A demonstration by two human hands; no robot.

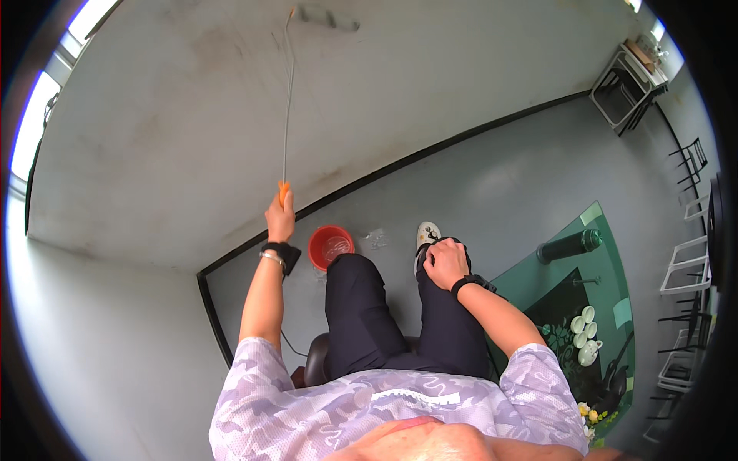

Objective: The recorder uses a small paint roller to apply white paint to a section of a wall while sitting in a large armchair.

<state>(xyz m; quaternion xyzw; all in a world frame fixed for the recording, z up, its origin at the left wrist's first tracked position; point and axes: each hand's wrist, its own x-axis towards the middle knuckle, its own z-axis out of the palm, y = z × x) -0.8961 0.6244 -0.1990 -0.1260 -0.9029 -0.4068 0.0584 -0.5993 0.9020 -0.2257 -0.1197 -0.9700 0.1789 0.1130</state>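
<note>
My left hand (280, 218) is wrapped round the orange handle of a paint roller (287, 115). The roller's long thin metal rod reaches up along the wall (177, 115). Its grey, mottled sleeve (327, 18) is at the top of the view, against the wall and slightly blurred. My right hand (447, 263) lies over my right knee, its fingers loosely bent and holding nothing. Between my left hand and my knees, a red bucket (331, 246) stands on the floor, with what looks like a little clear liquid inside.
Beside the bucket is a small wet patch (376, 239). At my right stands a green glass table (511, 265) with a dark cylinder (569, 246), white cups and teapot (590, 353), and yellow flowers. Stacked chairs (686, 265) line the far right; a folding table (630, 84) stands beyond.
</note>
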